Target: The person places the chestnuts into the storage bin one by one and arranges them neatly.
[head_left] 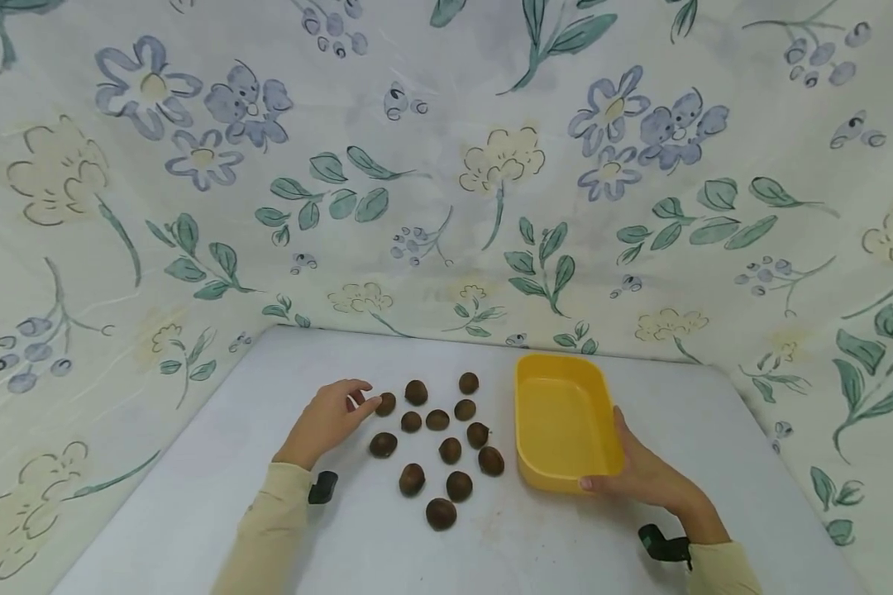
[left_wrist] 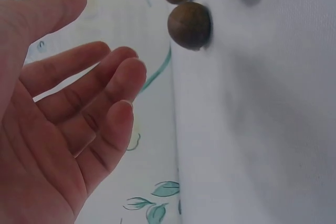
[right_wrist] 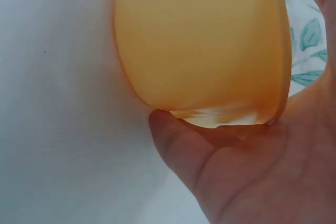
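Several brown chestnuts (head_left: pixel 437 420) lie scattered over the middle of the white table. Beside the leftmost of them is my left hand (head_left: pixel 333 420), its fingers loosely bent and the thumb tip right at a chestnut (head_left: pixel 386 403). Seen from the left wrist, that hand (left_wrist: pixel 73 103) has nothing between thumb and fingers, and a chestnut (left_wrist: pixel 189 25) shows past its fingertips. My right hand (head_left: pixel 643 467) holds the near right corner of a yellow plastic tub (head_left: pixel 533 478), thumb at the near wall and fingers along the right side. No chestnuts are in the tub, which stands upright.
The white table (head_left: pixel 536 554) reaches back to a flowered cloth (head_left: pixel 432 207) that hangs behind and at both sides. A dark wrist device (head_left: pixel 323 487) is by the left sleeve, and another dark device (head_left: pixel 664 544) by the right.
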Available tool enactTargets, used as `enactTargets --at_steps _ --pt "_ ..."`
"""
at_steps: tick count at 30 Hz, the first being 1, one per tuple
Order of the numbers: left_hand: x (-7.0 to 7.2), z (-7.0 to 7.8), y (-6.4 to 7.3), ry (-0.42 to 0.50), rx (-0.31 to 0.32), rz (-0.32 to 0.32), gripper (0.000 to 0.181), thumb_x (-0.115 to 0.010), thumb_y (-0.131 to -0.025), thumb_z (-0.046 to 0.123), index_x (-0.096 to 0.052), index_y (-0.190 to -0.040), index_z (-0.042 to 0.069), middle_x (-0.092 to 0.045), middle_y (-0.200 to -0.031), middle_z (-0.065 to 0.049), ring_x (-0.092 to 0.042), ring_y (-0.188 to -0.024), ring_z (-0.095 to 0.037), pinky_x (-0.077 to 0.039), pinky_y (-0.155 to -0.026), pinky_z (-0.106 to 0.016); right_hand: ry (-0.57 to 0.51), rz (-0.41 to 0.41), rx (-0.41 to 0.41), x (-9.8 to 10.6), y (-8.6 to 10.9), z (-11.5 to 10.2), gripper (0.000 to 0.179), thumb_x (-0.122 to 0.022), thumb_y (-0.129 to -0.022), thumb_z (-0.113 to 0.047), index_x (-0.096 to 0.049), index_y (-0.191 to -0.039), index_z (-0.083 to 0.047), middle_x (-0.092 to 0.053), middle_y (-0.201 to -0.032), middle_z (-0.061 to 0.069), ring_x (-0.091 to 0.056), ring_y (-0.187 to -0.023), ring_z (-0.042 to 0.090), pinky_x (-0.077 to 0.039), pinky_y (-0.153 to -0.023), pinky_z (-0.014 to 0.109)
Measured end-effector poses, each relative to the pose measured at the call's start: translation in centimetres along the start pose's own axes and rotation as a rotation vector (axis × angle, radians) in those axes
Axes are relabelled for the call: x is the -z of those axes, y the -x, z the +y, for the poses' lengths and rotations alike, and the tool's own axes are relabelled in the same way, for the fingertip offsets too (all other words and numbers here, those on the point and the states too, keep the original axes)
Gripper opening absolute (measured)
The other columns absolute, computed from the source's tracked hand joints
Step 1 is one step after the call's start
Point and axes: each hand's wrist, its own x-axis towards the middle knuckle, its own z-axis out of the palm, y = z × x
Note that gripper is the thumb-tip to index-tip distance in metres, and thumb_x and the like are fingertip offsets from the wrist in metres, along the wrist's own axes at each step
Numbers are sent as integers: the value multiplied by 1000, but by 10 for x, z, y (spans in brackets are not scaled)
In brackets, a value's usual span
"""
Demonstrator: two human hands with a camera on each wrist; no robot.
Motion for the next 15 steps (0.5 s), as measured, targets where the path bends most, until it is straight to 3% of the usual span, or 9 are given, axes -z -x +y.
enactTargets --at_steps 8,15 --pt "0 -5 0 13 -15 -61 41 -71 -97 32 -71 -123 0 -71 -98 -8 -58 -81 -16 -46 -67 -29 -18 24 -3 -2 -4 4 131 -84 -79 -44 10 -165 -15 -36 -157 17 -44 -125 30 -44 -107 51" --pt "0 -6 -2 23 -2 -154 39 -75 -94 32 -74 -118 1 -70 -89 -3 -58 -79 -15 -47 -67 -29 -39 26 -53 -4 -5 7 133 -83 -79 -48 13 -165 -16 -29 -163 20 -43 -129 32 -41 -114 62"
